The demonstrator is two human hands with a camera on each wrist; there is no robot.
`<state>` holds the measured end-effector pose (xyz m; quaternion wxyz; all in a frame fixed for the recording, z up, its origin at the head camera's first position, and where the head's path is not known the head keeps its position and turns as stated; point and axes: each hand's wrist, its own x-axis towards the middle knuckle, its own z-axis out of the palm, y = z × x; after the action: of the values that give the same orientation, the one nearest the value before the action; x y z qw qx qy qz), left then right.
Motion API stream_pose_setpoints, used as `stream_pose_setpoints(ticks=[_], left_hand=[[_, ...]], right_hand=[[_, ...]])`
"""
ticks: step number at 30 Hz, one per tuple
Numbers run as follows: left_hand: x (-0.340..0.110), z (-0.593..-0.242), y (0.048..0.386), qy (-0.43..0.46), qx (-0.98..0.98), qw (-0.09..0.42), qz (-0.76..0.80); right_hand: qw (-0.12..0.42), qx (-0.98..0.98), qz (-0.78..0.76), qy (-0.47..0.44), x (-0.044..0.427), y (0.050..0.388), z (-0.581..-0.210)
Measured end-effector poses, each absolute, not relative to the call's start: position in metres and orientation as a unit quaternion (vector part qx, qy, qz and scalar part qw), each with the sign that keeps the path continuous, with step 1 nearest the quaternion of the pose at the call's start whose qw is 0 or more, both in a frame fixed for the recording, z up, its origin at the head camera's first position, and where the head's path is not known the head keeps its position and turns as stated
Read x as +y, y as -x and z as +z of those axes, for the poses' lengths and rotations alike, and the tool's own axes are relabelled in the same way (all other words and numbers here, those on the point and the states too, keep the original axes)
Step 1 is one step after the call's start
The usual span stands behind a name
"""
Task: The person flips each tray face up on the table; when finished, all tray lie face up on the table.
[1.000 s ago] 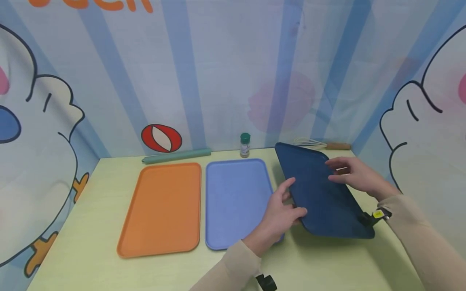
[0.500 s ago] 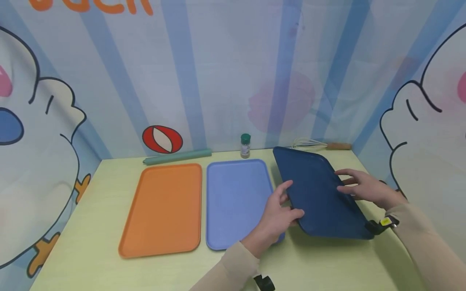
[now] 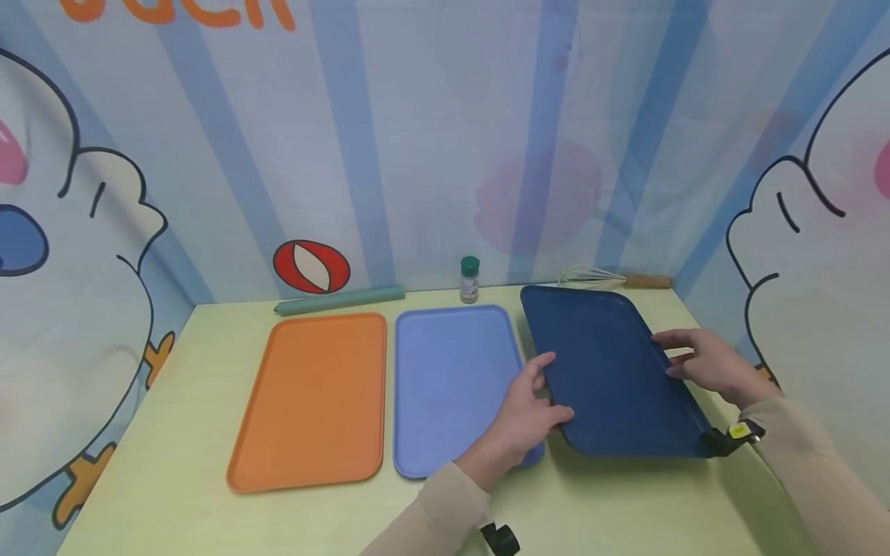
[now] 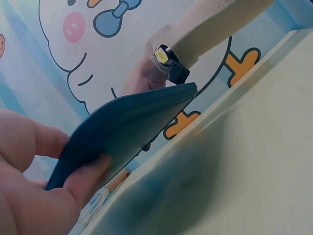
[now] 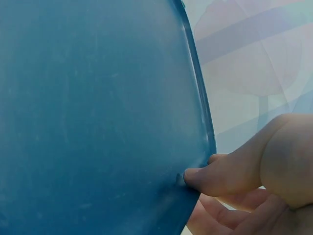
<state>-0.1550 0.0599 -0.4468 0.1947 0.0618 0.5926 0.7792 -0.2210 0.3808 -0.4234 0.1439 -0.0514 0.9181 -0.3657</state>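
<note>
A dark blue rectangular tray (image 3: 612,378) is held above the right part of the table. My left hand (image 3: 518,417) pinches its left edge, some fingers hidden by the rim. On the opposite edge my right hand (image 3: 709,367) grips the rim; in the right wrist view its thumb presses on the tray face (image 5: 98,98) while the other fingers go behind the edge. From the left wrist view the tray (image 4: 132,117) is seen edge-on, apart from the table, with its shadow below.
A light blue tray (image 3: 452,386) lies left of the held one, then an orange tray (image 3: 320,401). Along the back stand or lie a teal rolling-pin-like rod (image 3: 341,300), a green-capped spice jar (image 3: 469,279) and a wooden-handled whisk (image 3: 647,281). A printed curtain (image 3: 445,139) encloses the table.
The dark blue tray has tipped flatter, its far edge coming down. My right hand has moved right and slightly nearer with its edge; my left hand has shifted slightly left.
</note>
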Motion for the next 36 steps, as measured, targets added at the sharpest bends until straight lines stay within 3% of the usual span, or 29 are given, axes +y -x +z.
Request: stream_pose_setpoints(ticks=[9, 22, 36], left_hand=[[0.06, -0.457, 0.157, -0.066, 0.717, 0.195, 0.666], [0.061, -0.456, 0.156, -0.088, 0.836, 0.154, 0.519], [0.066, -0.458, 0.159, -0.101, 0.85, 0.156, 0.492]], right_hand=[[0.136, 0.919, -0.368, 0.036, 0.384, 0.221, -0.427], [0.148, 0.917, -0.371, 0.021, 0.387, 0.223, -0.434], [0.162, 0.917, -0.365, 0.017, 0.387, 0.23, -0.44]])
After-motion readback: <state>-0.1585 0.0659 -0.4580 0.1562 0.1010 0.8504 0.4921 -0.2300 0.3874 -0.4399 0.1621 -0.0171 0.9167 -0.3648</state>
